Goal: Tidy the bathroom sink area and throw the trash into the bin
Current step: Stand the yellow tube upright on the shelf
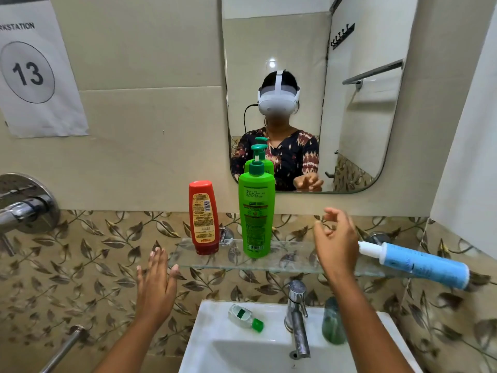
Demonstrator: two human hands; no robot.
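A glass shelf [290, 261] under the mirror carries a red bottle [203, 218] standing cap down and a tall green pump bottle [256, 211] upright beside it. At the shelf's right end a blue bottle with a white cap [419, 263] lies on its side. My right hand [336, 240] hovers open between the green and blue bottles, touching neither. In front of the shelf's left end my left hand [157, 281] is raised, fingers spread, empty. A small clear bottle with a green cap [246, 317] lies on the white sink's [212, 337] rim. A dark green bottle [333, 321] stands right of the tap [297, 316].
A mirror [349, 117] above the shelf reflects a person wearing a headset. A chrome wall fitting [24, 208] sticks out at the left, and a metal bar [63, 348] lies at lower left. A paper sign marked 13 [29, 71] hangs on the tiled wall.
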